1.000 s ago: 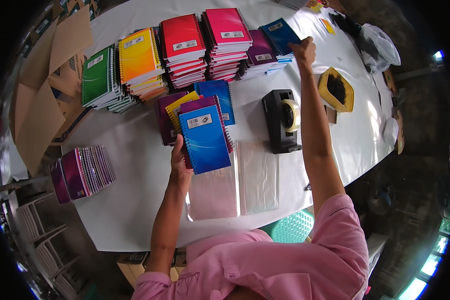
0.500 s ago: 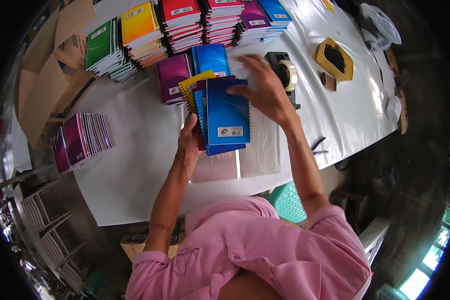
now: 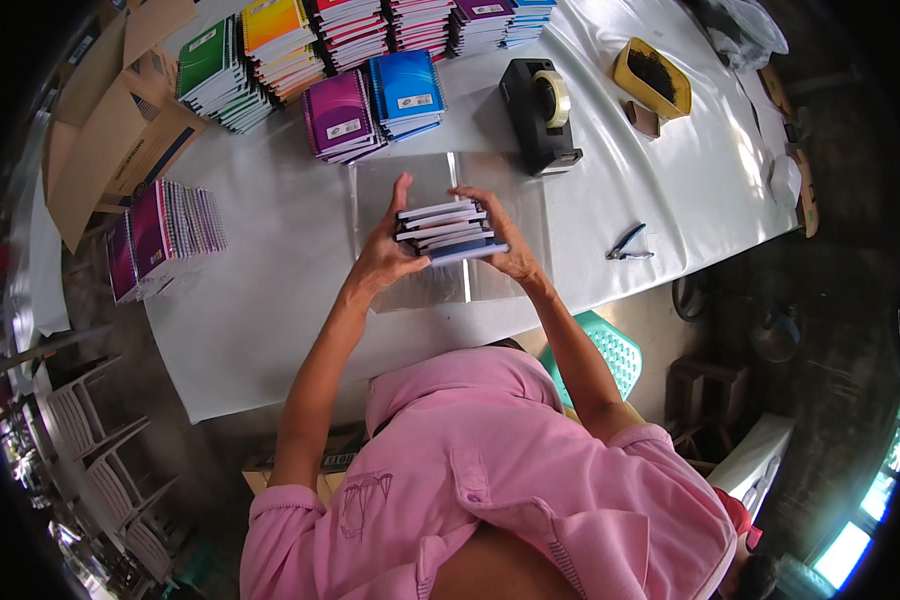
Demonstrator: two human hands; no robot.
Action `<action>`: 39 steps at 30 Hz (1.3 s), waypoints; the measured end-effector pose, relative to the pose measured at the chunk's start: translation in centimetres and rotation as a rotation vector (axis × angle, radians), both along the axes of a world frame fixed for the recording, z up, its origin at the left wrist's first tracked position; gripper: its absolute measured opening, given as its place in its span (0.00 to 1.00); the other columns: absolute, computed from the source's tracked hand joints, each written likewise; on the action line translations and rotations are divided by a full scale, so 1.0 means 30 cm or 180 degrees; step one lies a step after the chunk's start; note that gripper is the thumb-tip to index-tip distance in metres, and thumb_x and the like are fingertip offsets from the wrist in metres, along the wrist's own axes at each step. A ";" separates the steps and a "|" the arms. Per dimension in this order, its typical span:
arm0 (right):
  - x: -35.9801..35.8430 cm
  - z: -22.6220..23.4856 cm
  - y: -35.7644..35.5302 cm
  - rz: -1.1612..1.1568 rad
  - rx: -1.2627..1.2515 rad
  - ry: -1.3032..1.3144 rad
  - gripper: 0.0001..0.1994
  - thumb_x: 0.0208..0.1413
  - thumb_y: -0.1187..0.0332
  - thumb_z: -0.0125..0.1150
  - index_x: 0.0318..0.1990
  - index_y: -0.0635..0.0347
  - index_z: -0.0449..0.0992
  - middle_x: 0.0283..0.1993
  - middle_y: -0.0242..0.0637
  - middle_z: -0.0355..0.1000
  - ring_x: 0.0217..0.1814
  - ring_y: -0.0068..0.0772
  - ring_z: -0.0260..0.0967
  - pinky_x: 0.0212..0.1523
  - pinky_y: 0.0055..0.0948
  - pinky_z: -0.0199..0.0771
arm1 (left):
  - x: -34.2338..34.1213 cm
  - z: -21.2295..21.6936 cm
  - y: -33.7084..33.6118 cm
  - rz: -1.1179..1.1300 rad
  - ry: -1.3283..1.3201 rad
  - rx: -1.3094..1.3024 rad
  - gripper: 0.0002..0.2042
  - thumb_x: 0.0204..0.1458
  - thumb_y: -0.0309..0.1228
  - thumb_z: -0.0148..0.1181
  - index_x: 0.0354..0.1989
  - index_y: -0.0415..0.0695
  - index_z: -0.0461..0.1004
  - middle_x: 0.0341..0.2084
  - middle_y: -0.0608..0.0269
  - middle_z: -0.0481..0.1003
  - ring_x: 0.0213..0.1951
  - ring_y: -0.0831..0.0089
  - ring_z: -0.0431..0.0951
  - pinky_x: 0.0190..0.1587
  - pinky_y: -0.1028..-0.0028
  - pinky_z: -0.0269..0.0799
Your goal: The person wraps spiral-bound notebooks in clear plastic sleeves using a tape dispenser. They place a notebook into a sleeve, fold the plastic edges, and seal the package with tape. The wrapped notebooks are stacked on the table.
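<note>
Between my two hands is a small stack of spiral notebooks (image 3: pixel 448 232), tipped up so that its page edges face me. My left hand (image 3: pixel 380 250) is closed on the left side of the stack, thumb along the near edge. The right side is gripped by my right hand (image 3: pixel 508 238). Below the stack, clear plastic sheets or bags (image 3: pixel 420 285) lie flat on the table. Just beyond stand two short piles of notebooks, one purple (image 3: pixel 338 112) and one blue (image 3: pixel 407 85).
Taller notebook piles, green (image 3: pixel 210 58), yellow (image 3: pixel 270 30) and red (image 3: pixel 350 20), line the far side. A tape dispenser (image 3: pixel 532 115), a yellow tub (image 3: pixel 660 75) and cutting pliers (image 3: pixel 626 242) lie to the right. Purple notebooks (image 3: pixel 155 235) and a cardboard box (image 3: pixel 130 140) are at left.
My right hand has come down onto the notebooks and grips them with the left. The stack has been tilted from covers facing up to page edges facing me.
</note>
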State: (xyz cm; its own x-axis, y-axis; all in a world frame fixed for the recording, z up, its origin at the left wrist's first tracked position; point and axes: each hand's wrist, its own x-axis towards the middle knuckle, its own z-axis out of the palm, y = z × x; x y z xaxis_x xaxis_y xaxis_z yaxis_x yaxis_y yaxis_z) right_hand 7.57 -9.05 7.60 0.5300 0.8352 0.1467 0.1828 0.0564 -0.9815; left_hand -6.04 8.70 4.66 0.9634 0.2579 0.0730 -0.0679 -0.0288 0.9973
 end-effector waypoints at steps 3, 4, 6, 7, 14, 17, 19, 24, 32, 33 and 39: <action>-0.031 -0.084 0.003 -0.0034 0.0276 0.0114 0.38 0.36 0.73 0.69 0.61 0.58 0.61 0.61 0.40 0.62 0.62 0.36 0.60 0.64 0.32 0.57 | 0.018 -0.073 -0.052 0.0461 0.0085 -0.0190 0.58 0.35 0.20 0.69 0.73 0.53 0.33 0.62 0.53 0.58 0.65 0.65 0.57 0.66 0.70 0.49; -0.036 -0.107 0.012 -0.0066 0.0181 -0.0006 0.38 0.36 0.73 0.69 0.61 0.57 0.62 0.61 0.40 0.62 0.62 0.36 0.60 0.64 0.32 0.56 | 0.040 -0.071 -0.063 0.0639 0.0415 -0.0457 0.58 0.36 0.20 0.69 0.73 0.53 0.32 0.59 0.55 0.62 0.61 0.65 0.62 0.65 0.70 0.52; -0.020 -0.146 0.009 -0.0036 -0.0036 -0.0084 0.40 0.38 0.67 0.72 0.62 0.57 0.60 0.66 0.36 0.59 0.66 0.35 0.57 0.66 0.32 0.55 | 0.053 -0.040 -0.079 0.0626 0.0629 -0.0832 0.57 0.38 0.19 0.65 0.73 0.56 0.30 0.48 0.63 0.66 0.49 0.71 0.68 0.55 0.72 0.63; 0.000 -0.158 -0.009 -0.0081 -0.0044 -0.0018 0.41 0.37 0.69 0.73 0.63 0.57 0.60 0.66 0.36 0.59 0.67 0.35 0.56 0.66 0.33 0.54 | 0.063 -0.025 -0.092 0.0625 0.0730 -0.1024 0.57 0.39 0.18 0.64 0.72 0.58 0.29 0.43 0.66 0.67 0.42 0.73 0.71 0.51 0.72 0.68; 0.012 -0.166 0.031 -0.0171 -0.0164 -0.0454 0.55 0.33 0.72 0.77 0.69 0.57 0.45 0.68 0.44 0.54 0.72 0.39 0.47 0.70 0.37 0.48 | 0.070 0.049 -0.087 0.0612 0.0226 -0.1564 0.54 0.34 0.10 0.52 0.73 0.62 0.37 0.44 0.69 0.66 0.36 0.78 0.70 0.25 0.82 0.71; 0.016 -0.189 0.037 -0.0536 -0.0784 -0.1383 0.56 0.32 0.69 0.79 0.69 0.56 0.45 0.67 0.43 0.54 0.72 0.39 0.47 0.69 0.39 0.49 | 0.084 0.050 -0.075 0.0669 0.0066 -0.1470 0.53 0.33 0.09 0.50 0.72 0.59 0.41 0.56 0.67 0.62 0.47 0.75 0.70 0.30 0.82 0.74; 0.041 -0.165 0.032 -0.0256 -0.0557 -0.0971 0.57 0.32 0.66 0.80 0.69 0.59 0.44 0.66 0.43 0.55 0.70 0.40 0.50 0.67 0.40 0.53 | 0.071 0.037 -0.052 0.0613 -0.0137 -0.1308 0.52 0.32 0.10 0.50 0.72 0.57 0.42 0.65 0.65 0.55 0.55 0.72 0.67 0.36 0.81 0.75; 0.003 -0.091 0.082 -0.0173 0.0057 0.0641 0.49 0.36 0.69 0.78 0.64 0.58 0.48 0.59 0.40 0.59 0.63 0.37 0.57 0.63 0.36 0.57 | 0.108 0.037 -0.094 0.0796 -0.0228 -0.1363 0.52 0.30 0.11 0.53 0.72 0.53 0.43 0.69 0.66 0.48 0.64 0.69 0.58 0.59 0.72 0.62; 0.058 -0.131 0.063 0.0058 -0.0439 -0.0483 0.45 0.36 0.72 0.78 0.60 0.59 0.51 0.53 0.46 0.63 0.59 0.41 0.61 0.59 0.37 0.61 | 0.029 -0.002 -0.022 0.0449 0.0348 -0.1407 0.43 0.43 0.09 0.62 0.69 0.50 0.53 0.58 0.63 0.66 0.47 0.77 0.73 0.39 0.80 0.78; 0.056 -0.133 0.055 0.0021 -0.0427 -0.0527 0.45 0.36 0.72 0.78 0.60 0.59 0.51 0.53 0.47 0.64 0.58 0.42 0.62 0.58 0.37 0.62 | 0.030 0.012 -0.018 0.0410 0.0501 -0.1420 0.43 0.43 0.10 0.62 0.69 0.50 0.54 0.56 0.63 0.68 0.46 0.77 0.74 0.39 0.80 0.79; 0.045 -0.114 0.051 -0.0066 -0.0581 -0.0563 0.43 0.36 0.73 0.78 0.59 0.59 0.52 0.54 0.49 0.64 0.57 0.47 0.63 0.57 0.39 0.63 | 0.022 0.007 -0.035 0.0667 0.0447 -0.0670 0.39 0.46 0.14 0.63 0.68 0.49 0.56 0.52 0.64 0.72 0.42 0.78 0.75 0.39 0.78 0.80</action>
